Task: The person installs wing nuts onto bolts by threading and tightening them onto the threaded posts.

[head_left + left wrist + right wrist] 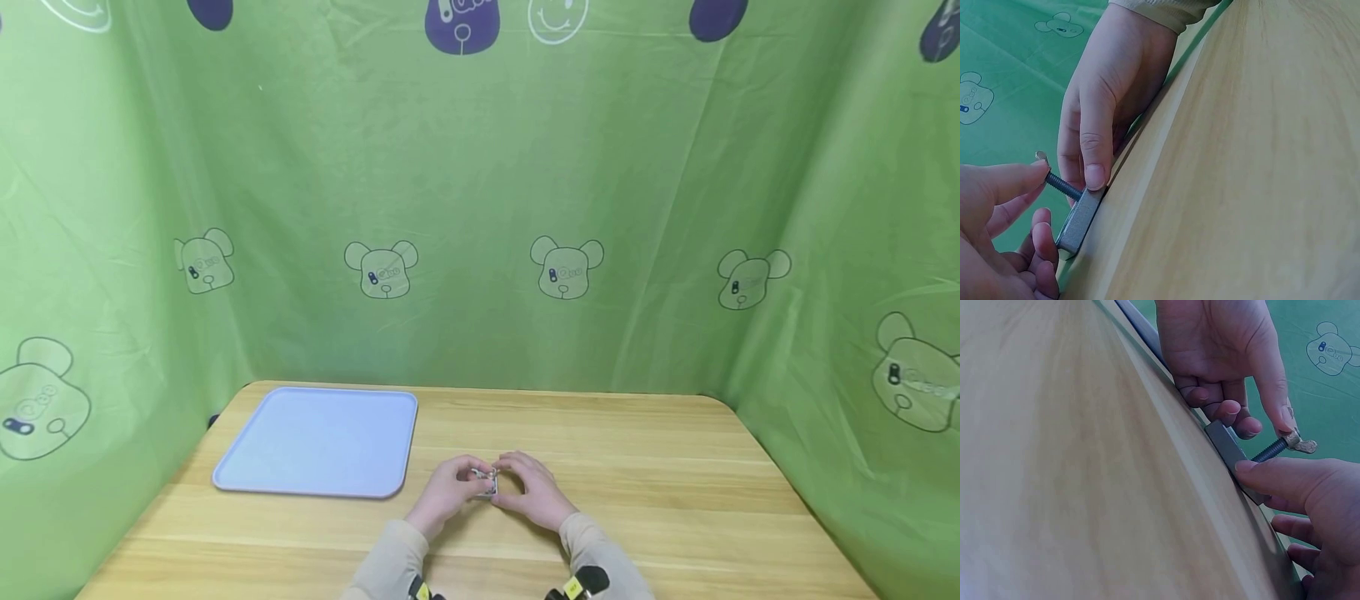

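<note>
Both hands work close together over the table in the head view. My left hand (444, 493) pinches the winged head (1302, 444) of a wing screw (1063, 185) between thumb and finger; its other fingers curl by the end of a small grey metal bar (1080, 222). The screw's dark threaded shank (1270, 450) stands out from the bar at an angle. From the other side, my right hand (536, 493) grips the bar, thumb pressed on its face. Fingers partly hide where shank and bar meet.
A pale blue tray (318, 442) lies on the wooden table (637, 467), left of the hands and farther back. Green printed curtains (480, 167) stand round the table's back and sides.
</note>
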The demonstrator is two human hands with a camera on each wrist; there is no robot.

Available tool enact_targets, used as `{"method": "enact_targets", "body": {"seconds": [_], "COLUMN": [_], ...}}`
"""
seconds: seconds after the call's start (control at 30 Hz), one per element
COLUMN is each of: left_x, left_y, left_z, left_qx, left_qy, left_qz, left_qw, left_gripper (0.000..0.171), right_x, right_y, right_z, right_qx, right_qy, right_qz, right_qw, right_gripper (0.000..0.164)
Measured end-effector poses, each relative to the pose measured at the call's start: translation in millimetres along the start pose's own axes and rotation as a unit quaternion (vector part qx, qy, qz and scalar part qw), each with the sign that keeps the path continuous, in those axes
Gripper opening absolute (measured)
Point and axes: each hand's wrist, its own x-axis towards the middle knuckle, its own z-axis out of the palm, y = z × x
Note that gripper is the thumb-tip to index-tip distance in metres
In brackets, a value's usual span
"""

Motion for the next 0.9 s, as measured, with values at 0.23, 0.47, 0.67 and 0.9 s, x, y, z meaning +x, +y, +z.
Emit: {"method": "enact_targets", "body": {"seconds": [0.23, 0.47, 0.67, 0.9], "left_x": [0.4, 0.9, -0.3, 0.2], "left_y": [-2.3, -4.0, -3.4, -2.9], "left_z": [0.5, 1.2, 0.6, -1.0], "left_qx": [0.005, -0.006, -0.008, -0.024], "left_qy": [-0.003, -0.002, -0.002, 0.005], "left_qz": [-0.005, -0.017, -0.020, -0.030], "left_qw": [1.0000, 0.9998, 0.9998, 0.9993], "left_gripper": [0.023, 0.020, 0.022, 0.030], "right_x": [0.4, 1.0, 0.3, 1.0], "right_y": [-0.3, 0.2, 0.2, -0.7], "right_z": [-0.1, 1.0, 1.1, 0.3], "right_qx": [0.004, 0.003, 0.004, 0.008], "right_qy": [-0.003, -0.001, 0.000, -0.002], "right_qz": [0.007, 0.009, 0.004, 0.007], "right_qw": [1.000, 1.000, 1.000, 1.000], "right_gripper": [0.057, 0.057, 0.058, 0.059]}}
